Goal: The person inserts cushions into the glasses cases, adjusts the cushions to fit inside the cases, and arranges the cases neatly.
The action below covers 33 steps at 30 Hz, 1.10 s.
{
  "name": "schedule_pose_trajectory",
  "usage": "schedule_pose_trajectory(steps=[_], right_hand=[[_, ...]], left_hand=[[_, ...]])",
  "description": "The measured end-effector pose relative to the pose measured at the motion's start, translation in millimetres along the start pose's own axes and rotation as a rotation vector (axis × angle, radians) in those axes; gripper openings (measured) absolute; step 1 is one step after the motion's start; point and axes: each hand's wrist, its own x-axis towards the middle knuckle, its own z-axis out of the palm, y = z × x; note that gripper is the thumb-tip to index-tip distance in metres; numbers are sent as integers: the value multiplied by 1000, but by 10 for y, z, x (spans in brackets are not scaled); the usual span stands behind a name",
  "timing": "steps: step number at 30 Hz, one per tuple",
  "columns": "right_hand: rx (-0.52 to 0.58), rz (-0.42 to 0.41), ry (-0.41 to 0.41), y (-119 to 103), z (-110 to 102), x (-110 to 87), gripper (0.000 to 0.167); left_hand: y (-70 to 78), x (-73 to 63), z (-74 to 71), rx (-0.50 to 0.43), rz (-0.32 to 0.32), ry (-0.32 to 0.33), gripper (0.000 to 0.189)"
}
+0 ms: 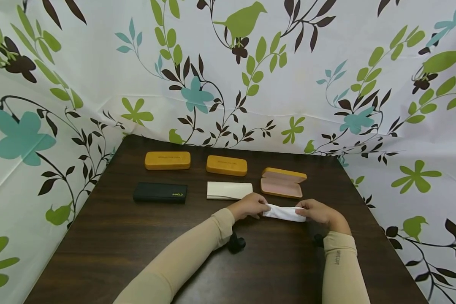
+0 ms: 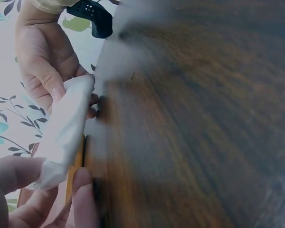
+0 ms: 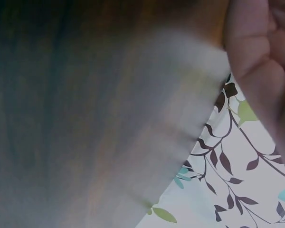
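Stretched between both hands in the head view is a white folded cloth (image 1: 284,213), long and narrow. My left hand (image 1: 249,205) pinches its left end, and my right hand (image 1: 320,213) grips the right end between thumb and fingers. The left wrist view shows the cloth (image 2: 66,126) from the side, held at both ends over the dark table. Just behind it lies an open glasses case (image 1: 280,190) with a yellow lid and pink lining. In the right wrist view only part of my right hand (image 3: 261,66) appears, and the cloth is out of sight.
Two closed yellow glasses cases (image 1: 167,161) (image 1: 226,165) lie along the back of the dark wooden table (image 1: 99,240). In front of them are a black case (image 1: 160,193) and a cream case (image 1: 228,190). A patterned curtain (image 1: 308,84) hangs behind the table and at its sides.
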Motion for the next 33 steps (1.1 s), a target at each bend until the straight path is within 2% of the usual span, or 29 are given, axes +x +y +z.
schedule_pose_trajectory(steps=[7,11,14,20,25,33], right_hand=[[62,-2,-18,17,-7,18,22],[115,0,-18,24,10,39,25],[133,-18,-25,34,18,53,29],[145,-23,-19,31,33,73,30],[148,-9,-6,17,41,78,30],[146,2,7,14,49,69,30]], left_hand=[[-64,33,-32,-227,-39,-77,20],[-92,42,-42,-342,-76,-117,16],[-110,54,-47,-364,-85,-138,14],[-137,80,-64,-384,-103,-166,24],[-130,98,-73,-425,-137,-165,27],[-155,115,-65,-452,-158,-160,29]])
